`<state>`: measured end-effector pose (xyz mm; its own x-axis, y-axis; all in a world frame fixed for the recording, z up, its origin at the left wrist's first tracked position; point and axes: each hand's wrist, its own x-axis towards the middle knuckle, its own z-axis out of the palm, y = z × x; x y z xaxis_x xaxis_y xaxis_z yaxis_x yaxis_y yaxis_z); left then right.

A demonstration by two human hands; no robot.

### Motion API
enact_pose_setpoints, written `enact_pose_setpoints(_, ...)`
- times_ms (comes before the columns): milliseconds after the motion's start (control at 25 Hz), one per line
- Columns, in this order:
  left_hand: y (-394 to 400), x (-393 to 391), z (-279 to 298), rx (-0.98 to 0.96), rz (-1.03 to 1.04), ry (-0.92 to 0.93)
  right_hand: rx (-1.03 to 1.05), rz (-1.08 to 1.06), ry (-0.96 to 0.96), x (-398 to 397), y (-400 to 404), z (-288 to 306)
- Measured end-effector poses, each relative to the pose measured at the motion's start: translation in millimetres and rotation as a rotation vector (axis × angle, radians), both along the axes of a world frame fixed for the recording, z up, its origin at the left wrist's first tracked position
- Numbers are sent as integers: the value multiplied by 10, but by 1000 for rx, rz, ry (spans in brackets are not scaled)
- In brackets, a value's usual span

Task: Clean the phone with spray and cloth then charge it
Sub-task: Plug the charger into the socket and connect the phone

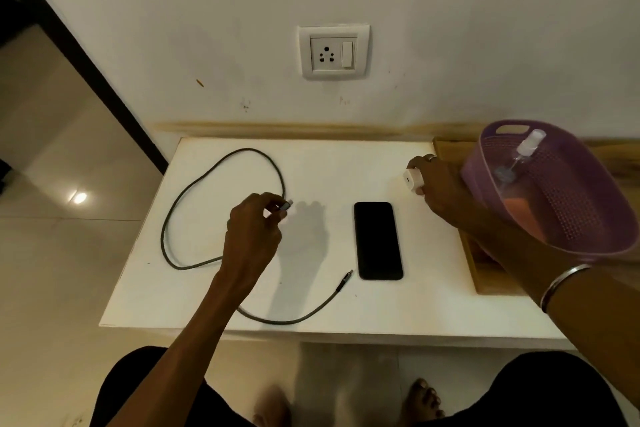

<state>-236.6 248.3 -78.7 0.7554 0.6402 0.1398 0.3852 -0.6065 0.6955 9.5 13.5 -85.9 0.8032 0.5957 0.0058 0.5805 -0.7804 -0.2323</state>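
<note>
A black phone (378, 240) lies screen up on the white table (311, 163). My left hand (254, 230) pinches one plug end of the grey charging cable (194, 191), which loops across the table's left half. The cable's other plug (346, 278) lies free beside the phone's near left corner. At the table's right, my right hand (438, 187) grips a small white charger adapter (412, 178). A clear spray bottle (519, 156) and an orange cloth (519, 215) lie in the purple basket (588, 204).
A white wall socket with a switch (333, 51) sits above the table. The purple basket stands on a wooden surface (485, 274) to the right. My knees and bare feet show below the table's front edge.
</note>
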Motion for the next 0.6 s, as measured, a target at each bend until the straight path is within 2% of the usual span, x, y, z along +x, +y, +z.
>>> enact_pose_setpoints(120,99,12,382,-77,42,-107,130,69,-13,-210,-6,328)
enact_pose_setpoints(240,122,49,817,-62,14,-172,215,140,-91,-462,26,784)
enact_pose_setpoints(480,-130,69,1546,-21,-172,-286,465,218,-43,-1020,233,1612)
enact_pose_setpoints(600,-306,52,1789,-5,-248,-373,524,232,-32,-1211,282,1895)
